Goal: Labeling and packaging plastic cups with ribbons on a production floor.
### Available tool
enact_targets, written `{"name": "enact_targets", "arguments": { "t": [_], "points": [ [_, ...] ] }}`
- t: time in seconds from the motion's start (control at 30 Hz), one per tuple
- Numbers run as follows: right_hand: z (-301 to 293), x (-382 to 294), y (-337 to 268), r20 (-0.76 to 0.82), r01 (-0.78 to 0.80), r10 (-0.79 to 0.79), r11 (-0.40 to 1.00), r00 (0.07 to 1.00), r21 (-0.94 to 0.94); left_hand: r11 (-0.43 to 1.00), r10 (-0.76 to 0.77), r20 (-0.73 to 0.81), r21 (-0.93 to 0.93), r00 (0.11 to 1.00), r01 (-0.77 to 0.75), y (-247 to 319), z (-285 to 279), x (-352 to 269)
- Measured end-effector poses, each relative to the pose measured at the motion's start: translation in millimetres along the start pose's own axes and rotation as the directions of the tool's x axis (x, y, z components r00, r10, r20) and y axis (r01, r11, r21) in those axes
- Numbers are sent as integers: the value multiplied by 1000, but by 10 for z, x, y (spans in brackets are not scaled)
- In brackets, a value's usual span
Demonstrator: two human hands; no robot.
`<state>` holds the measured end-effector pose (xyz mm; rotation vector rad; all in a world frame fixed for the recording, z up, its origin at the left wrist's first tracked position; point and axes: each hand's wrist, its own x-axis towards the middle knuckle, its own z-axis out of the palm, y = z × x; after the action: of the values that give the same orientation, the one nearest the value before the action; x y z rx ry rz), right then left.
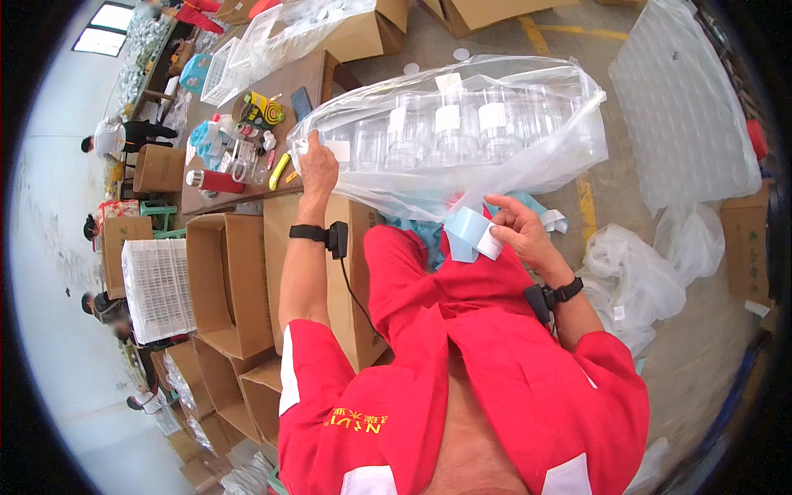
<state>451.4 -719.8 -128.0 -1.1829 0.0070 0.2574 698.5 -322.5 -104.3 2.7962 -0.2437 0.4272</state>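
Observation:
In front of me a clear plastic bag (544, 176) lies open around rows of clear jars (405, 133), several bearing white labels (447, 117). My left hand (320, 166) is at the bag's left end, against a jar there. A white label (338, 151) shows beside its fingers, and whether they grip anything is hidden. Between the thumb and fingers of my right hand (525, 234) is a curled light-blue label strip (467, 228) with a white label on its end. The strip hangs over my red trousers, just below the bag's near edge.
A wooden table (247, 197) at left bears a red flask (215, 180), a yellow utility knife (279, 171), a phone (301, 103) and clutter. Open cardboard boxes (229, 284) stand below it. At right are another bag of jars (684, 111) and crumpled plastic (637, 266). People work farther left.

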Motion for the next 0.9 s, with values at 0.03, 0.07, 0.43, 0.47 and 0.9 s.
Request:
{"name": "enact_targets", "arguments": {
  "t": [0.03,0.07,0.43,0.47,0.9],
  "points": [
    [-18,-7,0,-6,2,-2,1000,1000,4,1000,7,3,1,1000,-7,-9,38,46],
    [-34,-13,-1,-19,-9,9,1000,1000,11,998,9,15,55,1000,-10,-20,72,83],
    [-139,3,-85,-30,-4,4,1000,1000,-3,983,49,65,174,997,-60,164,444,240],
    [-151,-8,-89,-34,-7,7,1000,999,-3,989,9,94,148,996,-23,268,478,237],
    [-17,-73,-133,0,-8,8,997,1000,-77,970,-52,-40,-239,998,41,190,776,-54]
  ]
}}
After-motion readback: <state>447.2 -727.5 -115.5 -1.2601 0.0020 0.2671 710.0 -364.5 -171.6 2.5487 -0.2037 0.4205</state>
